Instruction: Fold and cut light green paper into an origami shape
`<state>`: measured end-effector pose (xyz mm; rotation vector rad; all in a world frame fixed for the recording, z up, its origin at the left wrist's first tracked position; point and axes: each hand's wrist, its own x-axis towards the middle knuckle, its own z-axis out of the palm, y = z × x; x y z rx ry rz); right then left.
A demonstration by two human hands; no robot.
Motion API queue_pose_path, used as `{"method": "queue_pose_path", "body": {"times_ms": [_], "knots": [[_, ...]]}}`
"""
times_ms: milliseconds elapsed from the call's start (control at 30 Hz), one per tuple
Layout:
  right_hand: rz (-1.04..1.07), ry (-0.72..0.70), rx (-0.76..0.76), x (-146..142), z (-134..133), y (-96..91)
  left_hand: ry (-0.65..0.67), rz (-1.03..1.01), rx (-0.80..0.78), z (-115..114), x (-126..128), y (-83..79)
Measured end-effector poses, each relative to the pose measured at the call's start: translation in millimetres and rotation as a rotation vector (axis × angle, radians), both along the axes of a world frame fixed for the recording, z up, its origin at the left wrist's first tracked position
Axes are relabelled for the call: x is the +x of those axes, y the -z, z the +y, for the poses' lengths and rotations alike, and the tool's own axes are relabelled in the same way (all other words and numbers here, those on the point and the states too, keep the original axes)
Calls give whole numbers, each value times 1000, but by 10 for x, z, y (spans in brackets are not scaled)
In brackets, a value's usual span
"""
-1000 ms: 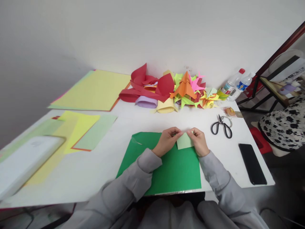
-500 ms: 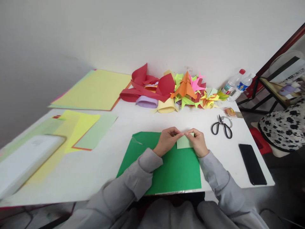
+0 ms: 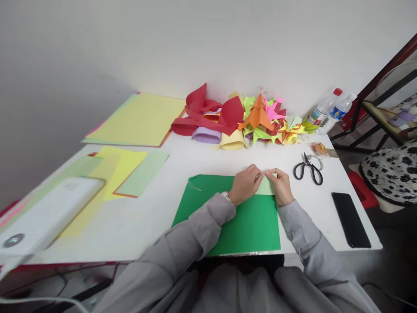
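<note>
Paper curls in deep red (image 3: 232,115) crowd the far side of the white tabletop (image 3: 140,221) I look down on, with a lilac paper loop (image 3: 206,136) and a cream paper loop (image 3: 233,139) in front and an orange folded-paper dart (image 3: 258,117) beside them. Further right I see two clear plastic bottles (image 3: 321,111). Black-handled scissors (image 3: 307,163) lie near the right hand (image 3: 280,187), and a flat black phone (image 3: 351,219) sits by the right edge. On my left, a long white box (image 3: 55,213) rests over loose yellow and green sheets, with a stack of large pale yellow paper (image 3: 137,121) behind.

The small pale green paper piece (image 3: 265,188) is over the far right part of a large green sheet (image 3: 252,226). Its near edge runs side to side, roughly along the sheet's own near edge; the hands cover part of it, so I cannot tell which way its long axis lies.

Both forearms, in grey sleeves, reach forward and converge, the left one slanting more. The left hand (image 3: 245,184) and the right hand are nearly tip to tip at the far edge of the paper piece; on each, the fingers are closed against the thumb, pinching that edge
</note>
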<state>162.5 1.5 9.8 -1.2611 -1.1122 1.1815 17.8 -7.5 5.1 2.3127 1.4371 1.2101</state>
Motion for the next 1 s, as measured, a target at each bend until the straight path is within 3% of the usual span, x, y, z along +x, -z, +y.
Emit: {"method": "queue_pose_path", "body": {"times_ms": [133, 333, 700, 1000], "knots": [[44, 6, -22, 26, 18, 3, -10, 363, 257, -22, 32, -16], [41, -52, -6, 43, -2, -32, -28, 479, 478, -62, 23, -75], [52, -101, -23, 93, 23, -14, -54, 437, 412, -57, -2, -59], [44, -154, -35, 130, 37, -56, 15, 453, 367, -62, 4, -70]]}}
